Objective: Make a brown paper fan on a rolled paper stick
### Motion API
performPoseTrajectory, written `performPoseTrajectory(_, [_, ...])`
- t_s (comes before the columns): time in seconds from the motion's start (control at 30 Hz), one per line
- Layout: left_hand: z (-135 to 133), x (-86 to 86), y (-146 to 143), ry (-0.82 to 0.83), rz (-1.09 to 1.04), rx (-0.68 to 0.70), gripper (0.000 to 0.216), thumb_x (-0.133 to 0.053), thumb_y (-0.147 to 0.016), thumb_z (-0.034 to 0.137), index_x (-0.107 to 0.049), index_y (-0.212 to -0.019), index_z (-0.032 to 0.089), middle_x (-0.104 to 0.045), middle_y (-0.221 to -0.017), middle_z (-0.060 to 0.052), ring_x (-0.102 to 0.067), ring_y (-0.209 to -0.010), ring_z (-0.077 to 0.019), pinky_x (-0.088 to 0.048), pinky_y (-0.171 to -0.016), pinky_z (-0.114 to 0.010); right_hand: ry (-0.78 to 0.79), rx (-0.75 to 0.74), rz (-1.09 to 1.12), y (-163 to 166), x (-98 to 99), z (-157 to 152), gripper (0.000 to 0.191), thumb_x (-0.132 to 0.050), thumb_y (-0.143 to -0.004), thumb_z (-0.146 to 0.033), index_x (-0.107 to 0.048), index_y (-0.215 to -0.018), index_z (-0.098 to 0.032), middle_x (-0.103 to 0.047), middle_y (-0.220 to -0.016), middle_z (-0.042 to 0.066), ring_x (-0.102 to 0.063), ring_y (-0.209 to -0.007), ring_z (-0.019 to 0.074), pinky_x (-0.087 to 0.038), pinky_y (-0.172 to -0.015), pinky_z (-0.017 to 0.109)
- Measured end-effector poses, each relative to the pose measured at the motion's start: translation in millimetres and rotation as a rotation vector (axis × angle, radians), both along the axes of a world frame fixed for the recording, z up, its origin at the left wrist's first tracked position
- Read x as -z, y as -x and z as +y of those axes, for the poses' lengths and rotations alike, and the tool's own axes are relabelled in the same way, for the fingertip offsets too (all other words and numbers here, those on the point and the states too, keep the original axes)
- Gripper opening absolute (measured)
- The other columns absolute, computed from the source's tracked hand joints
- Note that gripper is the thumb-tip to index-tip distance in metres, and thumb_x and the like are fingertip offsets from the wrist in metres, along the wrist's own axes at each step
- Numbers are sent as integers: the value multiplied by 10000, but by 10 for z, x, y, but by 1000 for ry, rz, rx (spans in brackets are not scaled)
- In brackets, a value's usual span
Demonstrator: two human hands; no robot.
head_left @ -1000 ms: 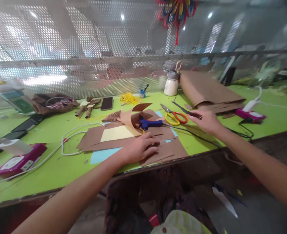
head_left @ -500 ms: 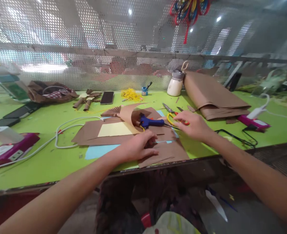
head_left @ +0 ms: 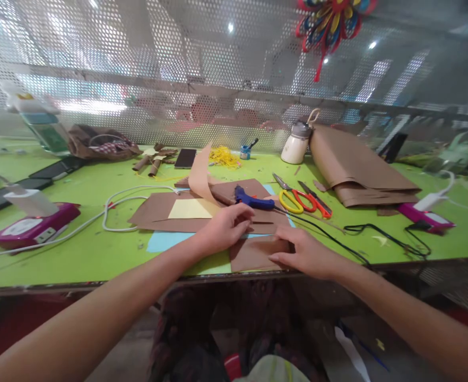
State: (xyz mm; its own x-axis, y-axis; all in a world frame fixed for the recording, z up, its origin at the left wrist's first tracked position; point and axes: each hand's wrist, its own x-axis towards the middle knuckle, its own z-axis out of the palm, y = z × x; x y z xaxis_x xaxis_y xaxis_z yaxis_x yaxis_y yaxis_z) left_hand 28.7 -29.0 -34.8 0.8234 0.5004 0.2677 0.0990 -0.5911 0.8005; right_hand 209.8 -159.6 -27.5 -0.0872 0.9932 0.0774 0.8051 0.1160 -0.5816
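My left hand [head_left: 226, 228] rests with curled fingers on the brown paper sheets [head_left: 253, 253] at the table's front edge, pinching the paper just below the blue glue gun [head_left: 253, 201]. My right hand [head_left: 303, 253] lies flat beside it, fingers stretched out on the near brown sheet, holding nothing. A curled brown strip [head_left: 200, 175] stands up behind a yellow sheet [head_left: 189, 209]. A light blue sheet [head_left: 162, 241] shows under the brown ones. Yellow-and-red scissors [head_left: 297, 200] lie to the right of the glue gun.
On the green table [head_left: 98, 254] are a pink box [head_left: 35, 227] and white cable [head_left: 117, 212] at left, a phone [head_left: 186, 158], yellow threads [head_left: 224, 157], a white jar [head_left: 295, 149], folded brown paper [head_left: 357, 170], a pink device [head_left: 425, 216] and black cord [head_left: 377, 233] at right.
My right hand left the scissors area and came back to lie flat on the near brown sheet. The left hand stayed on the paper, and the curled strip now stands higher.
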Motion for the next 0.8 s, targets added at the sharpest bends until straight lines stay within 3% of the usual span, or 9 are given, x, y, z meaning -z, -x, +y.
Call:
performPoseTrajectory(0.1, [-59, -80, 54, -415, 188, 58, 196, -490, -874, 292, -609, -948, 155, -606, -921, -82, -585, -867, -204, -467, -764, -326, 117, 102, 337, -93, 18, -112, 204, -594, -818, -367, -558, -791, -168, -525, -639, -26, -461, -569, 112, -352, -522, 232])
performPoseTrajectory(0.2, [-111, -115, 86, -625, 291, 109, 308, -482, -882, 389, -630, -1012, 152, -584, -988, -110, -569, -920, -236, -460, -787, -343, -5, 299, 547, -406, -1, -230, 316, -656, -772, -409, -601, -938, -145, -620, -780, 23, -523, -647, 128, -406, -575, 237])
performPoseTrajectory(0.33, [-140, -119, 107, -730, 343, 131, 515, -532, -796, 579, -622, -1058, 144, -556, -1027, -132, -558, -947, -274, -460, -790, -371, -258, 628, 448, -1036, -14, -414, 344, -717, -680, -430, -612, -843, -146, -536, -600, -23, -408, -507, 96, -318, -465, 220])
performPoseTrajectory(0.43, [-144, -123, 112, -758, 374, 133, 562, -512, -789, 614, -611, -1077, 142, -543, -1040, -133, -556, -941, -278, -460, -779, -380, -246, 802, 244, -1343, 30, -583, 327, -709, -661, -398, -614, -868, -163, -559, -592, -21, -407, -459, 97, -286, -430, 222])
performPoseTrajectory(0.57, [-146, -142, 98, -778, 393, 145, 510, -470, -826, 590, -622, -1033, 150, -531, -1050, -128, -551, -946, -270, -453, -779, -376, -162, 826, 209, -1224, 83, -659, 332, -658, -677, -356, -614, -944, -164, -613, -631, 2, -437, -429, 101, -316, -421, 228])
performPoseTrajectory(0.8, [-152, -141, 98, -765, 405, 151, 449, -456, -852, 554, -608, -987, 154, -529, -1001, -111, -548, -934, -257, -446, -769, -362, -112, 733, 196, -705, 23, -374, 352, -620, -683, -309, -620, -998, -151, -515, -419, -56, -443, -395, 110, -315, -432, 217])
